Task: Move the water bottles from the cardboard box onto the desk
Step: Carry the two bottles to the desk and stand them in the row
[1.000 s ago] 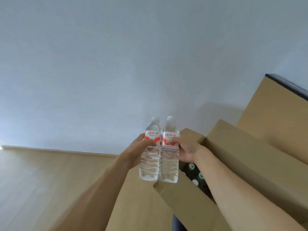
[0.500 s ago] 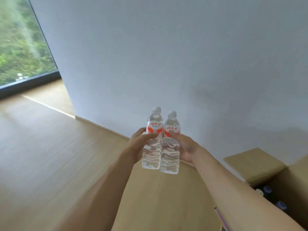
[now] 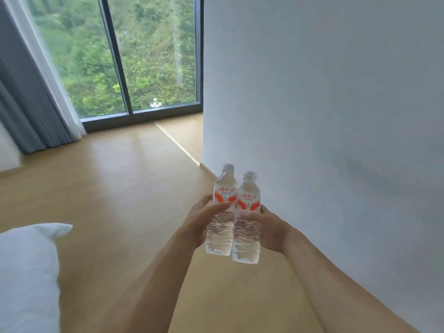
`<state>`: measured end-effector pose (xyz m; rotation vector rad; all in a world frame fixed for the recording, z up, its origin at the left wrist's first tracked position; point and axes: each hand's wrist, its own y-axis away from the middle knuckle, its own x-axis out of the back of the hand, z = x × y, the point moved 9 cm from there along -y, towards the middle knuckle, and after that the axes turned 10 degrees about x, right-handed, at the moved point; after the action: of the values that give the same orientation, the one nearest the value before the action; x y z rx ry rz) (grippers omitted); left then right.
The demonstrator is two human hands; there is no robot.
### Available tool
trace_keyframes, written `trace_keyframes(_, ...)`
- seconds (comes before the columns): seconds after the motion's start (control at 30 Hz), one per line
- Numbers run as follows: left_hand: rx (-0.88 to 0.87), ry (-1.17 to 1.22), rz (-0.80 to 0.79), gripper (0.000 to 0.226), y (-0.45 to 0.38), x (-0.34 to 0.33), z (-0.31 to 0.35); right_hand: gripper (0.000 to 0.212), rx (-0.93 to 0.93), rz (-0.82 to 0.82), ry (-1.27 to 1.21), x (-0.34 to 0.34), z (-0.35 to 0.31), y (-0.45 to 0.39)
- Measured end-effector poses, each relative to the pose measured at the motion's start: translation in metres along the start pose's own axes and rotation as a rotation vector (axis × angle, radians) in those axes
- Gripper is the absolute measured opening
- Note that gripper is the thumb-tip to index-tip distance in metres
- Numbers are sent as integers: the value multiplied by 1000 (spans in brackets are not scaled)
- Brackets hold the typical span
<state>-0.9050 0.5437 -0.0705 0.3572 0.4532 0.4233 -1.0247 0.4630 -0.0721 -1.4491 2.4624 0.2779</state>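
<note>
Two clear water bottles with red-and-white labels and white caps are held upright side by side in front of me, above the wooden floor. My left hand grips the left bottle with its thumb across the front. My right hand grips the right bottle the same way. The bottles touch each other. Neither the cardboard box nor the desk is in view.
A white wall runs close along my right. A white pillow or bedding corner lies at the lower left. Ahead are a floor-to-ceiling window and grey curtains, with light wooden floor between.
My view has swung left, away from the cardboard box, which has left the frame. The window, curtains and bedding have come into view. Both hands still hold the two bottles together.
</note>
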Motion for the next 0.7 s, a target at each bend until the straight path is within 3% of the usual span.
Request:
trace_keyframes(0.13, -37, 16, 115, 51, -3, 53, 24, 60, -11, -91, 2, -31, 8, -57)
trace_keyframes(0.33, -91, 84, 256, 49, -18, 116, 55, 43, -116, -242, -1, -63, 24, -137)
trace_keyframes(0.7, -174, 122, 493, 66, -78, 161, 136, 61, -216, -466, -56, -73, 10, -286)
